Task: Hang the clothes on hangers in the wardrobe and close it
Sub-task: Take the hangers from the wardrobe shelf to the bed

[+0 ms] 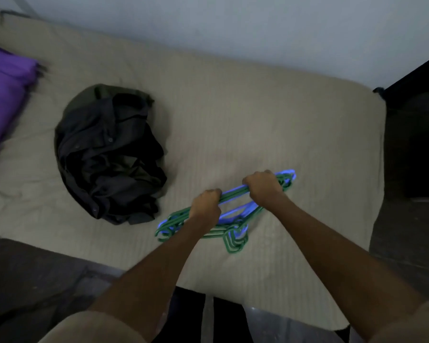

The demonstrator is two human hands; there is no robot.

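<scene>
- A bed [233, 125] with a beige, finely ribbed cover fills most of the view, its far edge against a pale grey-blue wall [233, 28].
- A purple pillow [3, 95] lies at the bed's left end.
- Dark furniture [416, 125] stands just off the bed's right end; the room is dim and what it is cannot be told.
- A dark floor [35, 276] shows at lower left, beside the near edge of the bed.
- A heap of dark clothes [109, 154], black and olive with small buttons showing, lies crumpled on the bed left of centre, apart from both hands.
- A bundle of green and blue plastic hangers [233, 233] lies slantwise on the bed to the right of the clothes, hooks pointing toward the near edge.
- The left hand [206, 204] has its fingers curled round the bundle's upper bars near its lower-left part.
- The right hand [263, 186] grips the same bars further up toward the bundle's right end.
- Both forearms reach forward from short pale sleeves [92, 328], bare and nearly straight, converging on the bundle.
</scene>
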